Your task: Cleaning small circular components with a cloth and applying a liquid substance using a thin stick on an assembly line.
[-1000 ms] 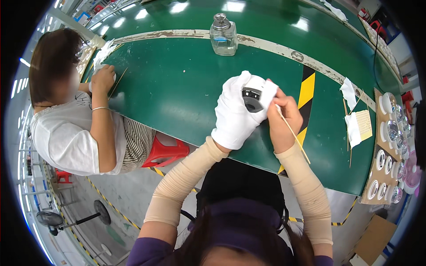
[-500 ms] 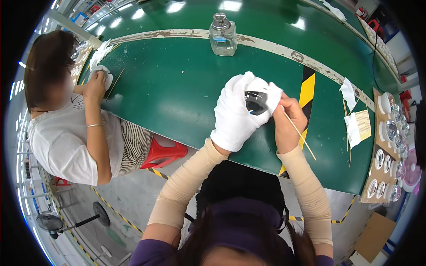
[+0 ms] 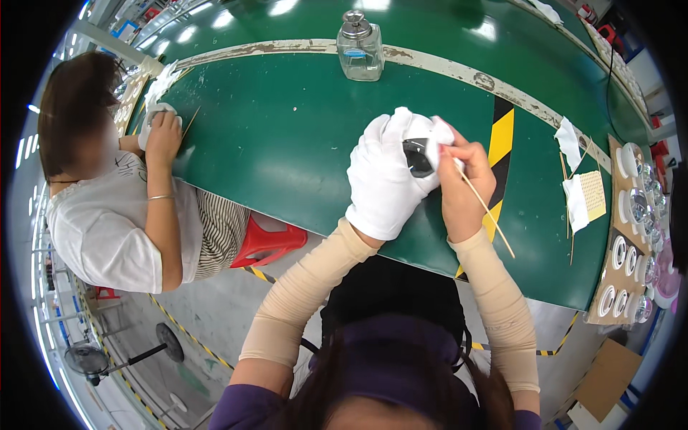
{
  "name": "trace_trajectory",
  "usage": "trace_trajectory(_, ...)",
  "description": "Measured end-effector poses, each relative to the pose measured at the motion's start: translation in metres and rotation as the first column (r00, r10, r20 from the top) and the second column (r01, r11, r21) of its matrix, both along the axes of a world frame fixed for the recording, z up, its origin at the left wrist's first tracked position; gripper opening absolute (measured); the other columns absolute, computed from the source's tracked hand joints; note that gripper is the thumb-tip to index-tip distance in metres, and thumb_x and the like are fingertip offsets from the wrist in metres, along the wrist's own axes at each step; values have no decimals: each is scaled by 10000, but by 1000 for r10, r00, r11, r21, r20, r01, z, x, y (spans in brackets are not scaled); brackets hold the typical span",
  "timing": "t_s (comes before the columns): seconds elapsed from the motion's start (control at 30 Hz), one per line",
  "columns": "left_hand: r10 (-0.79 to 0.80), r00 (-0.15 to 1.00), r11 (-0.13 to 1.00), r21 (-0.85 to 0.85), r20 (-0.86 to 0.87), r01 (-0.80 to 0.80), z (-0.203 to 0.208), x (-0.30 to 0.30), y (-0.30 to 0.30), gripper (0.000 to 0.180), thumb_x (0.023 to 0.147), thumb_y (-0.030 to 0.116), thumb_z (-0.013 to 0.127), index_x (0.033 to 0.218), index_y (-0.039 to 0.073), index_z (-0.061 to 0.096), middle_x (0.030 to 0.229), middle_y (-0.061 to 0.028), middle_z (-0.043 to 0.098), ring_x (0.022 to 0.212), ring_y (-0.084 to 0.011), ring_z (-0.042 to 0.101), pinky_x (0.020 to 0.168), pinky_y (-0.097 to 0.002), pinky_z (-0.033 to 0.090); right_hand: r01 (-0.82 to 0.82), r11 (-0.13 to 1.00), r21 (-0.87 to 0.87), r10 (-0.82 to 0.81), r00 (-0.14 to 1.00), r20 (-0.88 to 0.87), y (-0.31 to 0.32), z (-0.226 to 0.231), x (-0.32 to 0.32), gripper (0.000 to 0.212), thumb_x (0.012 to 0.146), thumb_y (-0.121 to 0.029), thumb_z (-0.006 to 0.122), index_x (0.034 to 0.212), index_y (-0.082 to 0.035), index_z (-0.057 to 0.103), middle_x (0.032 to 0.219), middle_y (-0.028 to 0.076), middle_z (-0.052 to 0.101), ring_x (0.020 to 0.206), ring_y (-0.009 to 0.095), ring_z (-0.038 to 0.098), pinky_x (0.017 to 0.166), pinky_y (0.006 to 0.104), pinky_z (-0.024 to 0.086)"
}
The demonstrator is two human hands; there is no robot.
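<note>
My left hand, in a white glove, is closed around a round part with a dark, glossy face. Its face is turned up toward me, and the glove hides most of its rim. My right hand is bare and pinches a thin wooden stick, which slants down and to the right out of the fingers. The same fingertips press a piece of white cloth on the right side of the dark face. Whether the stick's upper end lies in the cloth is hidden.
A glass pump bottle stands beyond my hands on the green table. At right are white cloths, sticks, a yellowish pad and a board of round white parts. A co-worker sits at left, handling a white cloth.
My right fingertips have shifted left with the white cloth and now cover more of the dark face's right side. The co-worker's hand has moved slightly at the cloth.
</note>
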State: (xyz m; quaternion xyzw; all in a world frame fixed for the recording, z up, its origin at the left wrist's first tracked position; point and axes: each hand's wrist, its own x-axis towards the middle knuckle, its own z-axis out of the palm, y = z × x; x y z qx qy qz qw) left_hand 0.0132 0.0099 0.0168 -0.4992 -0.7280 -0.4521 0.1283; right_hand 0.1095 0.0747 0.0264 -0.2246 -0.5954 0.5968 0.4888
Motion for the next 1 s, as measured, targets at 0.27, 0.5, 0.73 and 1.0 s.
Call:
trace_trajectory(0.27, 12, 999, 999, -36, -46, -14, -2, -1, -2, 884, 630, 282, 844, 1355, 23, 409, 1195, -225, 507, 1029, -393, 556, 837, -450, 471, 41, 992, 115, -53, 994, 100, -8, 5, -6, 64, 851, 21, 606, 878, 10, 548, 1208, 219, 630, 1011, 164, 604, 871, 299, 482)
trace_trajectory(0.5, 18, 999, 998, -57, -43, -21, 4, -1, -4, 886, 617, 269, 861, 1337, 16, 411, 1174, -218, 510, 1009, -388, 563, 821, -453, 477, 20, 999, 34, -22, 998, 52, -14, 5, -6, 61, 885, 31, 560, 837, 6, 532, 1168, 197, 652, 1056, 185, 609, 878, 274, 468)
trace_trajectory(0.73, 34, 997, 999, -8, -74, -35, 4, 1, -2, 863, 630, 257, 856, 1332, 19, 415, 1172, -208, 519, 1002, -380, 567, 816, -447, 489, 6, 996, -94, -2, 999, 42, 5, -6, 2, 83, 868, 17, 619, 849, 5, 539, 1189, 214, 640, 1041, 147, 593, 862, 251, 465)
trace_trajectory(1.0, 13, 998, 999, -45, -53, -16, 4, 3, -3, 904, 603, 237, 871, 1344, 26, 399, 1162, -203, 515, 1016, -381, 561, 823, -447, 486, 1, 998, -66, 0, 1000, 20, 11, -5, 1, 65, 855, -16, 614, 865, 19, 560, 1187, 196, 634, 968, 151, 607, 831, 270, 490)
